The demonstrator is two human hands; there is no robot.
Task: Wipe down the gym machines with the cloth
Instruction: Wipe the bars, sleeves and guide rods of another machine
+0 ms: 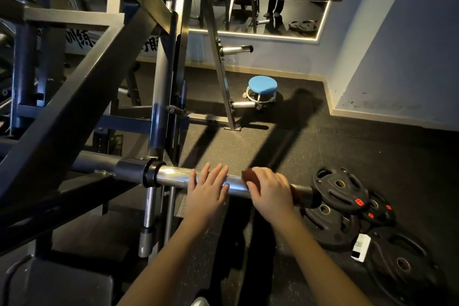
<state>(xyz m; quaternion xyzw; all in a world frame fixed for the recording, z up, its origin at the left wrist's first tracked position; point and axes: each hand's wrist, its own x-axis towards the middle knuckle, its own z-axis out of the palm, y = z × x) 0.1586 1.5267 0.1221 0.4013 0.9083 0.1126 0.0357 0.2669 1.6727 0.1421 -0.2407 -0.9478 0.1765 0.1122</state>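
bar (173,177): round, glossy chrome tube jutting right from a matte dark steel frame (74,107)
cloth (251,177): soft, dark reddish-brown, wrapped over the bar near its right end, under the right hand
left hand (208,191): palm down, fingers straight and spread, resting flat on the bar; grip wide, holding nothing
right hand (270,194): fingers curled over the bar, grip closed on the cloth
plates (340,189): black discs with cut-outs, piled on the speckled floor (347,146) just beyond the bar's end; a small white box (361,247) lies on them
stool (262,85): round blue seat, well behind
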